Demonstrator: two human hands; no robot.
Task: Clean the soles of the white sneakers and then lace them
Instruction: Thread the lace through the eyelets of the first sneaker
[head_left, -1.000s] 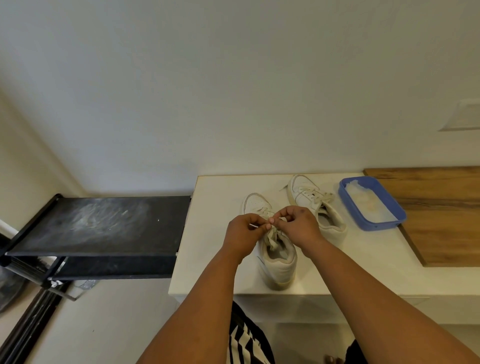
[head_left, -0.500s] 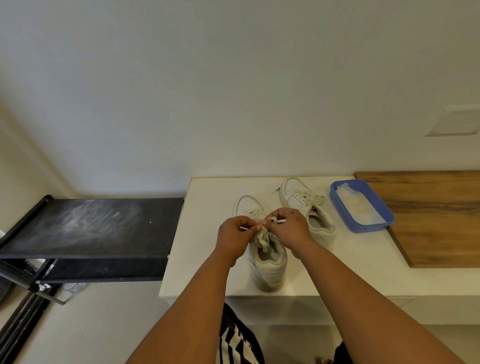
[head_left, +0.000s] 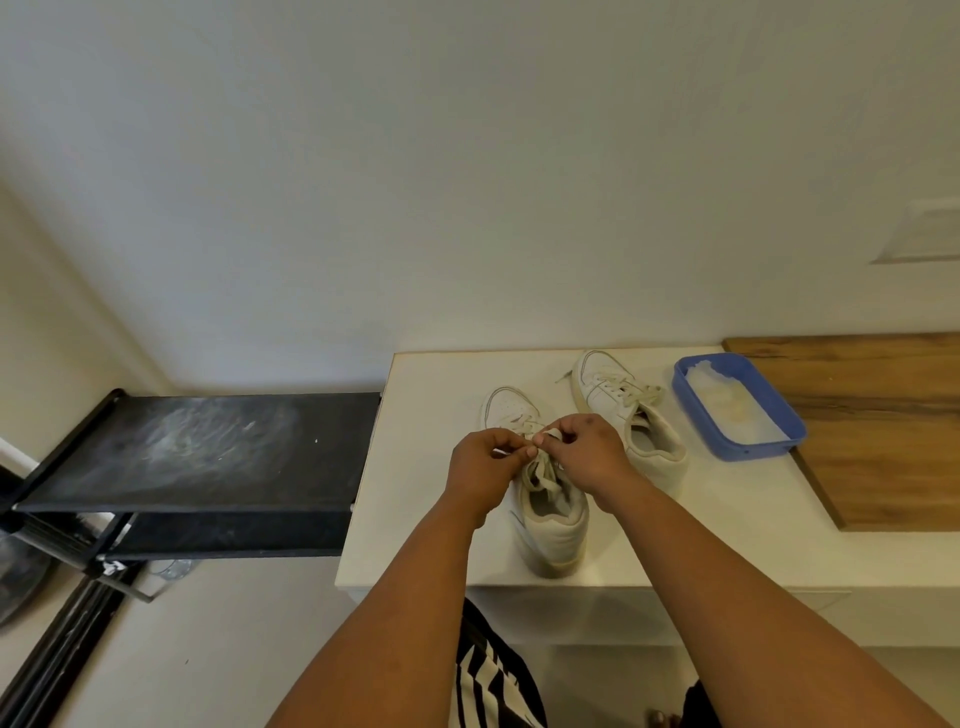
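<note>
Both hands are meeting over the near white leather sneaker (head_left: 550, 514): the left hand (head_left: 480, 462) and right hand (head_left: 589, 449) are each pinching its cream lace (head_left: 543, 475) with curled fingers. Standing on the white tabletop (head_left: 426, 467), it is pointing its toe toward the wall, heel nearest. Knuckles are hiding the eyelets, so the lacing seems unfinished.

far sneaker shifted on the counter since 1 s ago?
No. The far sneaker keeps its spot beside the blue tray near the counter's back edge; only the camera moved.
</note>
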